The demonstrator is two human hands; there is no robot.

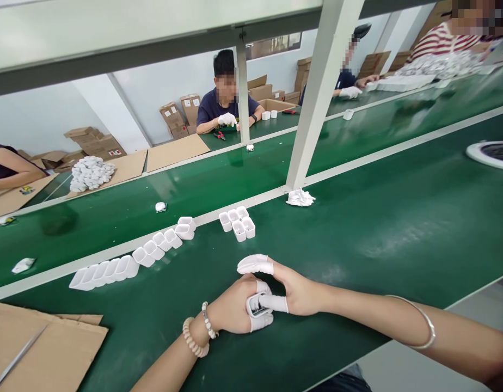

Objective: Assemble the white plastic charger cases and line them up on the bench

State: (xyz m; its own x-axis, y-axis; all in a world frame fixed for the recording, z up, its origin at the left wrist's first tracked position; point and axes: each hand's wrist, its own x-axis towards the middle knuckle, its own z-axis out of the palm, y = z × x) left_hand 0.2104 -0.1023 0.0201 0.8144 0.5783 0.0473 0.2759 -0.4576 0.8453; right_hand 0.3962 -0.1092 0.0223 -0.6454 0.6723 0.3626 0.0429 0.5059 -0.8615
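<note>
My left hand (234, 306) is closed around a small white plastic housing (249, 308), its opening turned up toward me. Something dark and greenish shows inside, its details too small to tell. My right hand (298, 289) is over it with the fingers stretched out and apart; its thumb reaches into the housing's opening. White finger covers sit on the fingertips of both hands. Beyond them stands a cluster of several similar white housings (239, 231). Farther left, a row of more white housings (108, 272) runs along the ledge.
Cardboard (43, 348) with a metal strip (23, 356) lies at the lower left. A crumpled white bundle (300, 197) rests by the slanted post (317, 103). Small white parts (160, 207) lie on the green belt (202, 177). Several people are across it. A white ring (478, 155) is at right.
</note>
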